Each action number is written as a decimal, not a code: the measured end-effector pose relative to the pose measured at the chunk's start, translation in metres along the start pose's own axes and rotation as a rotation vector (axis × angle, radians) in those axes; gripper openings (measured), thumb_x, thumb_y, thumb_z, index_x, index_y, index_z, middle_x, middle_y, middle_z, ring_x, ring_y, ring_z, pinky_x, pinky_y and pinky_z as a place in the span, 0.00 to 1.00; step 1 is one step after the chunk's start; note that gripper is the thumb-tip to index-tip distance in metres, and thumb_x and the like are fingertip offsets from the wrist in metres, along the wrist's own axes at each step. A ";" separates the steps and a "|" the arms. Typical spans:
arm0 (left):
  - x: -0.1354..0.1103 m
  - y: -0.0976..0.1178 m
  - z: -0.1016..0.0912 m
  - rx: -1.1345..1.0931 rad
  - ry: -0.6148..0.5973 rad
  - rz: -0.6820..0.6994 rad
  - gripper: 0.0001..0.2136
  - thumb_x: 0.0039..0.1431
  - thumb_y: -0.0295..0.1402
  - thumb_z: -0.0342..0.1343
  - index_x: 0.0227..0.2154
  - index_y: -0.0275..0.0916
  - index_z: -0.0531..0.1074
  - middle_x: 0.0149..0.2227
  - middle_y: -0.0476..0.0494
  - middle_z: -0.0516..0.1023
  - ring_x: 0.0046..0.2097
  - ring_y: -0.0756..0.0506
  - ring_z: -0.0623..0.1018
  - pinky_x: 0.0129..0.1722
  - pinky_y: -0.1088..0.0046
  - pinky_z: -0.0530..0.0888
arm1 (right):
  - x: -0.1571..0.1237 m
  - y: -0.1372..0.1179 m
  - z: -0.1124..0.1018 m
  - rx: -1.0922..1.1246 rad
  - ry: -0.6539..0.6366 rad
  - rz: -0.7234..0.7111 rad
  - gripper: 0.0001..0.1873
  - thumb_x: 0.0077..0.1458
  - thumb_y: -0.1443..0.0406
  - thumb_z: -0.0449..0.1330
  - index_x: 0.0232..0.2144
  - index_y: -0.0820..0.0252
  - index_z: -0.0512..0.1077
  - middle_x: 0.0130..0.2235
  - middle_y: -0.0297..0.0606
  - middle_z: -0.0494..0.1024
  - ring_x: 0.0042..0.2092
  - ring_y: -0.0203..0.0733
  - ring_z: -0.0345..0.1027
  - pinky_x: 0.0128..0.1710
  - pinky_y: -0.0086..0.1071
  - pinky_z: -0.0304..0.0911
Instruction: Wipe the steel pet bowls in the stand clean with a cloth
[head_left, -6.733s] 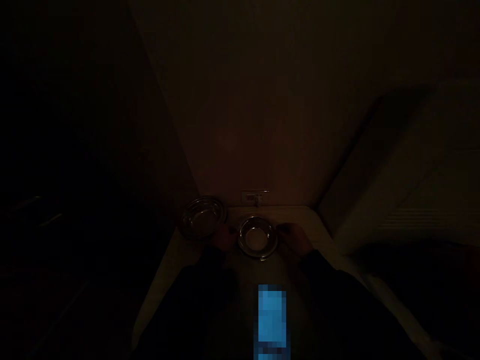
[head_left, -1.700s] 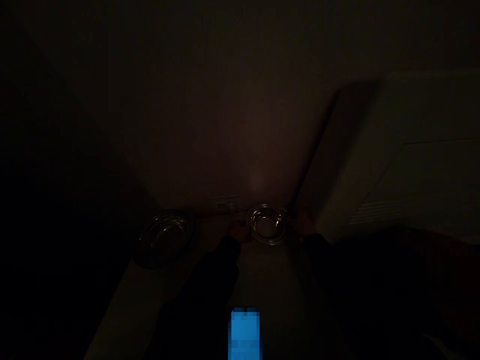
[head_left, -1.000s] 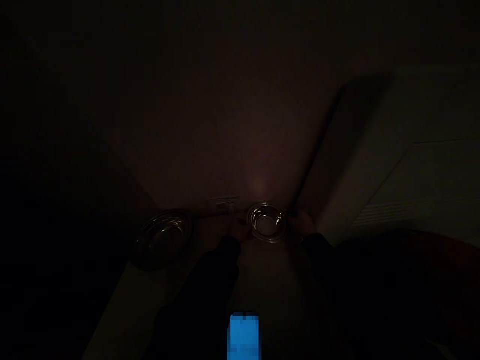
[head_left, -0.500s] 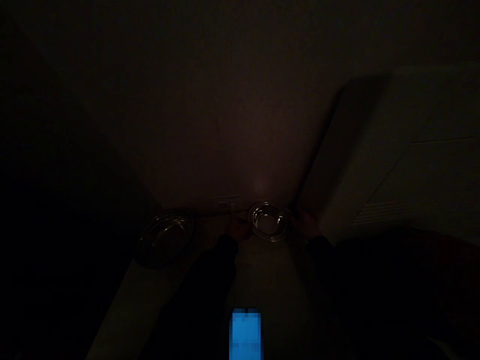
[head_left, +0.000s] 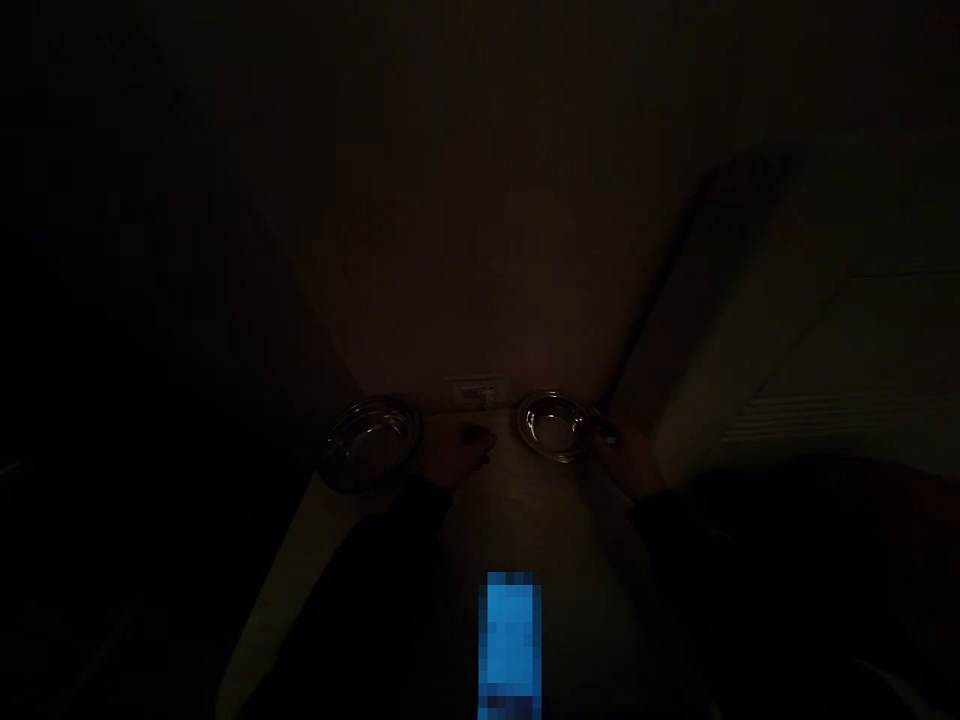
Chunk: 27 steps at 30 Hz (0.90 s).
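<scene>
The scene is very dark. A shiny round metal bowl [head_left: 556,430] with a wide rim sits near the wall on a pale surface. At its right rim is my right hand [head_left: 631,458], its fingers closed against the edge; a small glint shows by the fingertips. My left hand [head_left: 459,455] is apart from this bowl, to its left, with fingers curled; whether anything is in them is hidden by the dark. A second, larger metal bowl [head_left: 371,445] stands left of my left hand, close to the wrist.
A lit blue screen [head_left: 510,635], pixelated, is at the bottom centre. The wall [head_left: 480,250] rises behind the bowls, with a socket plate [head_left: 476,391] low on it. A pale panel with ridges [head_left: 787,418] stands to the right. The pale surface's left edge [head_left: 262,610] borders darkness.
My left hand has come away from the smaller bowl's left side, leaving a gap. My right hand remains at its right rim. The whole view has shifted, with things appearing higher and further right.
</scene>
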<state>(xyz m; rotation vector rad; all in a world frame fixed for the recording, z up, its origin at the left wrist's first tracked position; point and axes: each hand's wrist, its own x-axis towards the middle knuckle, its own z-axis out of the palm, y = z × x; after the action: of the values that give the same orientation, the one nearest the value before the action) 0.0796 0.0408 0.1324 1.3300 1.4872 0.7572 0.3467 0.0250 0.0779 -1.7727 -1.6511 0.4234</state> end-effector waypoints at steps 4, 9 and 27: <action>-0.030 -0.003 -0.018 0.110 0.044 0.029 0.09 0.52 0.32 0.56 0.33 0.30 0.75 0.35 0.37 0.81 0.34 0.45 0.79 0.34 0.72 0.74 | -0.014 -0.014 0.009 0.028 -0.059 -0.012 0.16 0.60 0.59 0.56 0.49 0.60 0.67 0.50 0.41 0.71 0.46 0.43 0.69 0.45 0.43 0.67; -0.058 -0.021 -0.040 0.266 0.122 0.055 0.12 0.52 0.32 0.56 0.38 0.33 0.75 0.43 0.36 0.80 0.46 0.41 0.77 0.47 0.67 0.71 | -0.033 -0.036 0.021 0.058 -0.173 -0.048 0.15 0.61 0.59 0.55 0.48 0.58 0.68 0.50 0.41 0.71 0.46 0.42 0.68 0.45 0.42 0.67; -0.142 -0.119 -0.096 0.602 0.353 -0.200 0.26 0.59 0.44 0.48 0.52 0.28 0.69 0.51 0.30 0.73 0.53 0.36 0.72 0.52 0.63 0.67 | -0.086 -0.117 0.064 0.102 -0.649 -0.280 0.14 0.60 0.62 0.55 0.46 0.61 0.70 0.46 0.42 0.75 0.44 0.42 0.71 0.46 0.42 0.67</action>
<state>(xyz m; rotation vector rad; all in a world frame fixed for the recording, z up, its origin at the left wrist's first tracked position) -0.0618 -0.1073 0.0926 1.4943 2.2141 0.4373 0.2045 -0.0454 0.0912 -1.3687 -2.2291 1.0052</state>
